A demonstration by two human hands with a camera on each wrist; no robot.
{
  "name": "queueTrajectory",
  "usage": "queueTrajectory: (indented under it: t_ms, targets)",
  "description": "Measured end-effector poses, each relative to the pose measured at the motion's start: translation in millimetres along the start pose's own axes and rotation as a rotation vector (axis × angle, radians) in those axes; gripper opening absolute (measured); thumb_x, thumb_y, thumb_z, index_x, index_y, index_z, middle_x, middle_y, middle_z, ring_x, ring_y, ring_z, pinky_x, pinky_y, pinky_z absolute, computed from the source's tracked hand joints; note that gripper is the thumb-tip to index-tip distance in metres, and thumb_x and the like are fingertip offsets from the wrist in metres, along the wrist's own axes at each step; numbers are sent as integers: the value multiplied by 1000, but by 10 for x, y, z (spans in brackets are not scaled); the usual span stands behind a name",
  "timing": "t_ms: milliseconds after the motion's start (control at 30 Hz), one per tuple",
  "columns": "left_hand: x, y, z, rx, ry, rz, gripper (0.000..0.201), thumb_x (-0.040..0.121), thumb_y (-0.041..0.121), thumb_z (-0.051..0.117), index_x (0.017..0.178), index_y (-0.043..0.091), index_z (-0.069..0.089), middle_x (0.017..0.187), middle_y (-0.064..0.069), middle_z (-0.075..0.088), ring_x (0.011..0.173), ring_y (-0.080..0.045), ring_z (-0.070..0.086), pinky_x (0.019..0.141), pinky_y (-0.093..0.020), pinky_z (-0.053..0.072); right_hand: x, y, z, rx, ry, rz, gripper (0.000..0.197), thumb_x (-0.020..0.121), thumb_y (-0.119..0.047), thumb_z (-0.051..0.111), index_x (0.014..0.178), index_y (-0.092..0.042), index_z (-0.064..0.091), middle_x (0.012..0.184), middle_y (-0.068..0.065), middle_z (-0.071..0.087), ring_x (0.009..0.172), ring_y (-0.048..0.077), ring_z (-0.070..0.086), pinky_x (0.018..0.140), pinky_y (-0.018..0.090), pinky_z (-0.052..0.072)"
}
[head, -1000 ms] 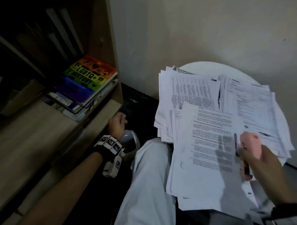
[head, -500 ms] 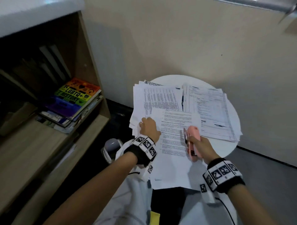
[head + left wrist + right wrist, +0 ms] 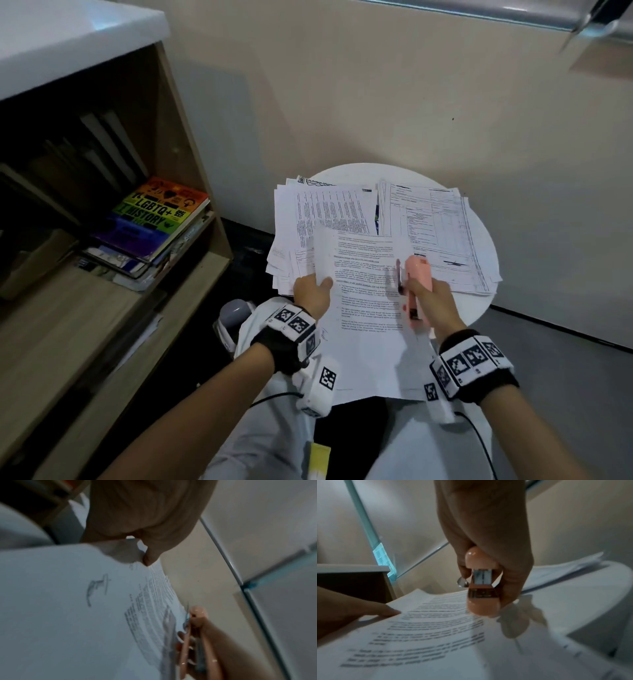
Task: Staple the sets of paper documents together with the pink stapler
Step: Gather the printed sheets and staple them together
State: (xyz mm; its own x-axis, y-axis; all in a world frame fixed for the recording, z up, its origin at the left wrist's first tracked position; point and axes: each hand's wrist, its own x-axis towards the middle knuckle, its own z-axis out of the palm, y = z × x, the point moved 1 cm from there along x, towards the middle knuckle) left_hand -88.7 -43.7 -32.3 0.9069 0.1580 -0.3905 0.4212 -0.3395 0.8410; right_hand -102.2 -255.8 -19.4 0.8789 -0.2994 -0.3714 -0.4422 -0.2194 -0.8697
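Pinching the left edge of the top printed document (image 3: 363,308), the left hand (image 3: 310,293) lifts it off the paper stacks (image 3: 424,222) on the round white tabletop (image 3: 479,308). Right of that sheet, the right hand (image 3: 433,298) has its fingers (image 3: 513,585) clenched round the pink stapler (image 3: 415,284), poised above the page. No staple is visible yet; judging by the loose stacks, nearly all stapling remains.

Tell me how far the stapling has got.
Done: no staple shows on any sheet. In hand: the left hand pinches the left edge of the front document, and the right hand holds the pink stapler above its right side, not yet biting paper. Left: this set and the piles on the round table.
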Motion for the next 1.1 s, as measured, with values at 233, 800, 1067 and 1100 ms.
queueTrajectory:
  t_ms: [233,800,1067,1100]
  targets:
    - [-128,-45,22,215,270,10,29,93,24,53,120,17,61,149,-11,14,134,-33,16,108,-41,28,6,139,-48,-220,-118,-63,30,85,-18,65,96,9,62,99,33,63,64,27,61,55,33,51]
    - [-157,-96,64,408,302,363,29,97,24,46,119,10,58,136,1,43,125,-24,33,107,-38,29,60,275,26,-222,-86,-97,17,84,-14,65,90,-13,49,91,19,63,61,20,55,56,28,42]
    - [134,35,-240,-180,148,314,10,79,9,65,86,2,68,91,-7,65,83,-21,61,75,-32,49,63,122,-229,-52,-250,30,22,91,-19,59,104,-1,57,78,14,64,59,24,63,51,25,49]
    - [170,46,-272,-222,92,251,10,77,9,65,86,5,69,89,-8,66,82,-23,62,72,-32,50,69,102,-255,-12,-270,57,22,91,-20,60,104,-2,58,79,15,65,59,24,65,51,26,50]
